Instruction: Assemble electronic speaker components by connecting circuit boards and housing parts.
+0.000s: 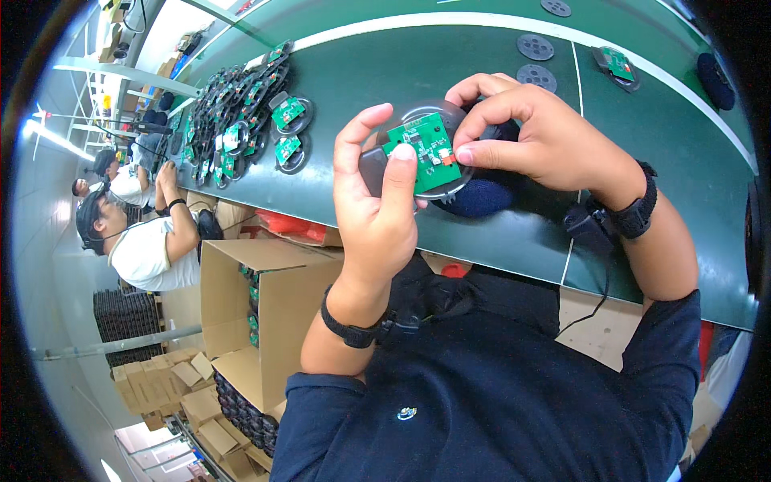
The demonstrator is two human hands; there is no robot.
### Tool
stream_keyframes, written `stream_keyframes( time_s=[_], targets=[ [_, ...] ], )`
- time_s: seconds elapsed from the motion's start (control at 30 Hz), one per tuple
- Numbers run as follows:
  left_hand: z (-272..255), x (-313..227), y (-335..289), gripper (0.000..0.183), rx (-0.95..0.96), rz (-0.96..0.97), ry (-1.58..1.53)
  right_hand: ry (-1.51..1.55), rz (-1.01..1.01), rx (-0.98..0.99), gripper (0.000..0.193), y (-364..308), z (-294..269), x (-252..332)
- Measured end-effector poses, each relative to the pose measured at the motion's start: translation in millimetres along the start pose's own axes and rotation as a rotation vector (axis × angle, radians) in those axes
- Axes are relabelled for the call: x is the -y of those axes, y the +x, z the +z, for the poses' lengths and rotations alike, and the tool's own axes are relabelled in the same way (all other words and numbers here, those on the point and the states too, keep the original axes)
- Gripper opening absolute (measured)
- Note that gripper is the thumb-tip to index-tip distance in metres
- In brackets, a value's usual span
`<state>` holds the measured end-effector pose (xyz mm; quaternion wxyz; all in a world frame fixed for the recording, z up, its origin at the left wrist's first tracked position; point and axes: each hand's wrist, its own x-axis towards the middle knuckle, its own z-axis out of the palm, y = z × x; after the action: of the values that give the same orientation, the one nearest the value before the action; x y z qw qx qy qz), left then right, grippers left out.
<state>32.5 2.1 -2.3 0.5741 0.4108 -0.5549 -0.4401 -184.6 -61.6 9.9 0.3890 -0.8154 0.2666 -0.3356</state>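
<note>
My left hand [377,193] grips a round black plastic housing [439,112] above the bench, its thumb lying on the green circuit board [422,157] fixed there. A small orange-and-white connector [446,157] sits at the board's right edge. Beside it, my right hand [530,132] has thumb and forefinger pinched together; whatever is between them is too small or hidden to make out. Its other fingers curl behind the housing's rim. A dark blue fabric-covered pad [475,199] lies on the bench just below the housing.
A heap of black housings with green boards [233,120] covers the bench's left. Grey perforated discs [536,46] and another housing [617,66] lie toward the far right. An open cardboard box [273,297] stands left of my lap. Co-workers [152,249] sit further left.
</note>
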Motion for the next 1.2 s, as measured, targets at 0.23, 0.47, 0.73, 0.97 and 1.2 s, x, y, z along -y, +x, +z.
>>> stream_keyframes(
  time_s=[0.23, 0.47, 0.73, 0.97, 1.2],
  targets=[
    [5, -3, -2, 0.041, -0.011, 0.027, -0.024, 0.025, 0.045, -0.023, 0.019, 1, 2, 3],
    [15, 0, -12, 0.037, -0.104, 0.079, 0.023, -0.024, 0.183, -0.035, 0.039, 0, 1, 8],
    [16, -5, -46, 0.048, 0.040, 0.636, 0.535, 0.066, 0.027, -0.010, 0.013, 9, -26, -12],
    [31, 0, -64, 0.062, 0.165, 0.731, 0.708, -0.396, -0.155, 0.198, 0.030, 28, -5, 3],
    [29, 6, -68, 0.061, 0.145, 0.703, 0.682, -0.536, -0.251, 0.279, 0.020, 38, -1, 5]
  ],
)
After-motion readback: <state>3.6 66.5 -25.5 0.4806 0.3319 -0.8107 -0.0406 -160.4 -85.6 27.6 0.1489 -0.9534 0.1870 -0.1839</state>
